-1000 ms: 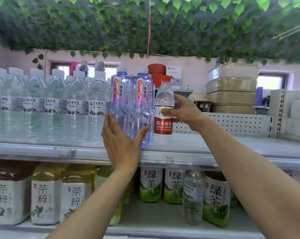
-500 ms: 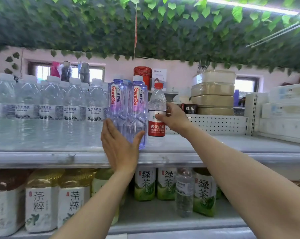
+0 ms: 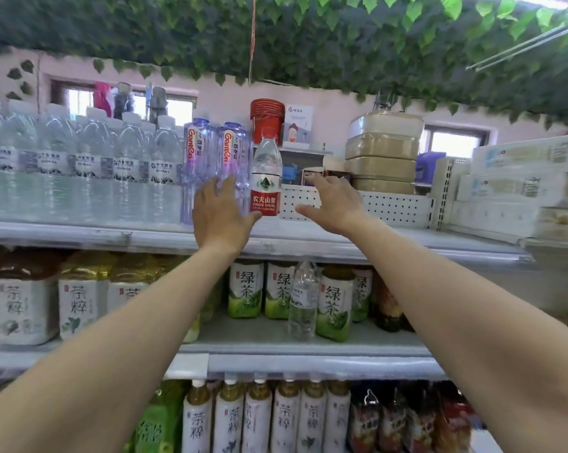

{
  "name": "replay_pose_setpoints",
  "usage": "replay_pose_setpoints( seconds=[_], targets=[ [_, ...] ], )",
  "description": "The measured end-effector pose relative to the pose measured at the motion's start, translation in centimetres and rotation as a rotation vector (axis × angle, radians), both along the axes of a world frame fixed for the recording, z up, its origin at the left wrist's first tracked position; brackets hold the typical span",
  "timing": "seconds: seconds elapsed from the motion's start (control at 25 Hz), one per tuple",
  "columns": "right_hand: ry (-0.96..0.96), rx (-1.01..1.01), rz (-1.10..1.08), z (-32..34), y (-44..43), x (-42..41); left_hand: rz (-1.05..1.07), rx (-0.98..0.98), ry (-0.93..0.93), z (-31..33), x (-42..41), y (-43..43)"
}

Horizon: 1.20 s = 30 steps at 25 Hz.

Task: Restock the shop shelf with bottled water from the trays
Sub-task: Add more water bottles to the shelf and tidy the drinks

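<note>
Head view shows your left hand (image 3: 223, 214) in the middle of the frame, fingers spread and flat against the purple bottles (image 3: 215, 165). Its thumb reaches to the foot of the red-label water bottle (image 3: 266, 188); whether it touches is not clear. That bottle stands straight up on the top shelf (image 3: 406, 238), close to the front edge. Your right hand (image 3: 333, 204) is just right of it, fingers spread, holding nothing. Right of that hand the shelf has open room up to the white boxes (image 3: 518, 191). Far left, clear water bottles (image 3: 89, 171) stand in tight rows.
</note>
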State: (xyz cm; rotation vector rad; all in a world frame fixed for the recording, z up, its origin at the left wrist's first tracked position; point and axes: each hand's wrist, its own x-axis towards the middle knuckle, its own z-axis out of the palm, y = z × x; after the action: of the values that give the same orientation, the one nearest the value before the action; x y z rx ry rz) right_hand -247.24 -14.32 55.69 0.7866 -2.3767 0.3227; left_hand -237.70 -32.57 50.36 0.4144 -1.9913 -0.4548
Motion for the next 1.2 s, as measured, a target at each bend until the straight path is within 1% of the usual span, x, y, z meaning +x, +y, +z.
replay_pose_setpoints(
  seconds=[0.16, 0.36, 0.44, 0.56, 0.76, 0.88, 0.96, 1.04, 1.12, 1.2],
  targets=[
    [-0.073, 0.018, 0.031, -1.9, 5.3, 1.4, 0.064, 0.004, -0.147, -0.9, 1.2, 5.0],
    [-0.164, 0.081, 0.055, -6.7, 11.7, 2.3, 0.095, 0.026, -0.260, -4.9, 2.6, 11.8],
    [-0.200, 0.092, 0.072, -9.4, 13.6, 2.4, 0.107, 0.011, -0.306, -7.3, 2.9, 14.0],
    [-0.300, 0.114, 0.092, -14.2, 15.9, 2.3, 0.081, 0.063, -0.389, -12.0, 3.2, 16.6],
    [-0.453, 0.134, 0.060, -23.5, 18.2, 1.3, 0.009, 0.108, -0.518, -19.6, 2.4, 18.6],
    [-0.589, 0.176, 0.036, -29.6, 18.7, 0.7, -0.038, 0.156, -0.623, -25.1, 1.8, 19.2],
    [-0.688, 0.206, 0.004, -34.0, 19.0, 0.1, -0.066, 0.207, -0.714, -29.6, 1.6, 19.3],
    [-0.747, 0.199, -0.016, -39.1, 19.6, 0.1, -0.099, 0.250, -0.795, -34.7, 1.6, 19.2],
    [-0.847, 0.191, -0.029, -45.2, 20.1, 0.5, -0.132, 0.311, -0.844, -40.7, 1.9, 19.0],
    [-0.978, 0.237, -0.060, -53.1, 20.8, 1.2, -0.139, 0.391, -0.941, -48.5, 2.8, 19.0]
  ],
)
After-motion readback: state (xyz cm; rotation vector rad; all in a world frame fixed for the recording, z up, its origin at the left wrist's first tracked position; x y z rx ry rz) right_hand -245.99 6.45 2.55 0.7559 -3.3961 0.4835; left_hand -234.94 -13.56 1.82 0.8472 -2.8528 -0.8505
